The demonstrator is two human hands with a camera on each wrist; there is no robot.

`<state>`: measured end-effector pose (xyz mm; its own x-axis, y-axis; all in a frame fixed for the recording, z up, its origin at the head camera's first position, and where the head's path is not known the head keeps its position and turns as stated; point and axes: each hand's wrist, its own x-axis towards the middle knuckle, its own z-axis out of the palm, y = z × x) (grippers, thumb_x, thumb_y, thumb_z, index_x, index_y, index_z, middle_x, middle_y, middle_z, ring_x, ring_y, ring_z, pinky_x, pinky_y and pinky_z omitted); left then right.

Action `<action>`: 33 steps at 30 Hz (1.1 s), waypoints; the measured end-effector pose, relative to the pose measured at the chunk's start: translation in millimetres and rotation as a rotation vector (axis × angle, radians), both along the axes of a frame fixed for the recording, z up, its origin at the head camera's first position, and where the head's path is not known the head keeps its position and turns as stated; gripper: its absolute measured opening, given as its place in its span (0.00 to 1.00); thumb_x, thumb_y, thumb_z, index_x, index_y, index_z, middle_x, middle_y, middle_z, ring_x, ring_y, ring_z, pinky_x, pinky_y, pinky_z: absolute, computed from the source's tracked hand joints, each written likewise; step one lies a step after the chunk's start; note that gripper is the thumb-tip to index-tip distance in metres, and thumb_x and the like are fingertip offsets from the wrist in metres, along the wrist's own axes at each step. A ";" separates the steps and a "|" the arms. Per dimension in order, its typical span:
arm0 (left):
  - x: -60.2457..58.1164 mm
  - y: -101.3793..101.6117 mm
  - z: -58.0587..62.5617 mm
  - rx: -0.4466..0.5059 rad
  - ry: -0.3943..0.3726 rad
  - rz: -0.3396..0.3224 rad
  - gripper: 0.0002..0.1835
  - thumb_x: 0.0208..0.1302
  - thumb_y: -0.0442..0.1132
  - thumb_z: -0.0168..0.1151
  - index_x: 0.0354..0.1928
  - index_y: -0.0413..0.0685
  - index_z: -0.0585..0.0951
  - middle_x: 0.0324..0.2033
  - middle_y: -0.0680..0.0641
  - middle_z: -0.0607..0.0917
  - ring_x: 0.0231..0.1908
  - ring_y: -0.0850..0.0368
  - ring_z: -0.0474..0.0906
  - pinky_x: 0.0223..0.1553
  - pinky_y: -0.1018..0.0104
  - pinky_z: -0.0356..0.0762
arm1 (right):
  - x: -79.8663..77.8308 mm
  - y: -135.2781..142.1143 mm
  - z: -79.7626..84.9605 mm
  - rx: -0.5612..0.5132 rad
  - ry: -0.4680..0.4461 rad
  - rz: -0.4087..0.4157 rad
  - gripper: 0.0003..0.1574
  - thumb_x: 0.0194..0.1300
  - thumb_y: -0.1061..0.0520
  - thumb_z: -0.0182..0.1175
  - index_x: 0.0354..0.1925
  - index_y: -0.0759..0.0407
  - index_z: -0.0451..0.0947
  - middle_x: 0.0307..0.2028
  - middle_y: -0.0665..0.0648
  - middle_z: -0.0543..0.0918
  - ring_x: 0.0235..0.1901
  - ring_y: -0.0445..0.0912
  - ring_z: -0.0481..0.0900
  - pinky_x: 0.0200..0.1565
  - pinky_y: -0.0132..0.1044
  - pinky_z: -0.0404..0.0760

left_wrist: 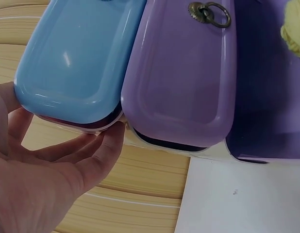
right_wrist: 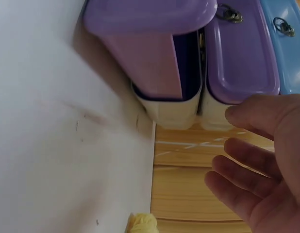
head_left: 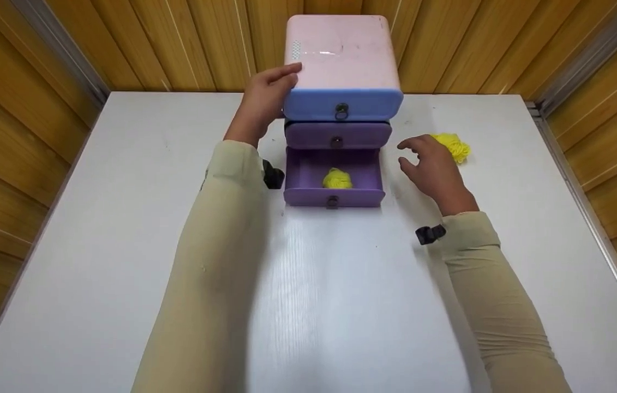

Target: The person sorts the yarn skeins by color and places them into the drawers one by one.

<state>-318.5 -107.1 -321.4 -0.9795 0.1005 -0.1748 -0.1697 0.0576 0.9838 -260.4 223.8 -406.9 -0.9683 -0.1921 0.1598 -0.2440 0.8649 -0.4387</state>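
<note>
A small drawer cabinet point(head_left: 341, 54) with a pink top stands at the back of the table. It has a blue top drawer point(head_left: 313, 103), a purple middle drawer point(head_left: 308, 135) and a purple bottom drawer point(head_left: 297, 197), which is pulled out. Inside the bottom drawer lies a yellow yarn ball point(head_left: 337, 179). My left hand point(head_left: 267, 98) grips the top tier at its left side, fingertips near the gap under the blue drawer point(left_wrist: 77, 63). Off the cabinet's right side, my right hand point(head_left: 433, 166) holds nothing, its fingers loosely curved. Another yellow yarn bundle point(head_left: 454, 147) lies just behind it, partly covered.
The white table point(head_left: 330, 305) carries the cabinet and the yarn bundle. Wood-patterned panels point(head_left: 221, 43) rise behind and along both sides. Metal ring pulls point(head_left: 341, 111) hang on the drawer fronts. Black wrist cameras point(head_left: 430, 234) sit at both cuffs.
</note>
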 end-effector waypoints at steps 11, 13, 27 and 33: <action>2.2 1.8 -1.7 0.012 0.008 0.005 0.17 0.71 0.47 0.55 0.60 0.68 0.78 0.66 0.56 0.71 0.59 0.56 0.74 0.54 0.56 0.79 | -12.2 21.8 -1.3 0.029 -0.012 -0.091 0.19 0.67 0.59 0.55 0.55 0.61 0.76 0.58 0.66 0.74 0.60 0.61 0.71 0.63 0.56 0.68; 2.0 1.9 -2.0 0.002 0.003 0.007 0.17 0.71 0.48 0.55 0.60 0.69 0.78 0.66 0.57 0.71 0.60 0.56 0.73 0.55 0.56 0.79 | -14.0 25.7 -1.7 0.034 -0.019 -0.108 0.19 0.67 0.60 0.56 0.56 0.62 0.76 0.59 0.66 0.73 0.60 0.62 0.70 0.63 0.57 0.68; -0.7 1.4 -3.7 0.009 0.009 0.018 0.17 0.71 0.47 0.55 0.59 0.68 0.79 0.65 0.58 0.72 0.61 0.58 0.72 0.55 0.57 0.78 | -33.4 49.2 -9.6 0.046 -0.148 -0.186 0.25 0.67 0.60 0.55 0.62 0.63 0.71 0.65 0.70 0.64 0.64 0.66 0.63 0.67 0.61 0.61; -1.4 1.7 -3.7 0.022 0.023 0.022 0.17 0.71 0.47 0.55 0.59 0.67 0.79 0.65 0.57 0.72 0.60 0.59 0.73 0.54 0.57 0.79 | -40.5 59.4 -15.3 0.035 -0.117 -0.210 0.26 0.66 0.60 0.56 0.62 0.64 0.70 0.64 0.72 0.64 0.64 0.67 0.63 0.64 0.62 0.63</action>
<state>-319.9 -105.4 -325.1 -0.9851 0.0829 -0.1507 -0.1485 0.0325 0.9884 -300.9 283.2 -422.2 -0.9991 0.0120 0.0408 -0.0064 0.9063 -0.4226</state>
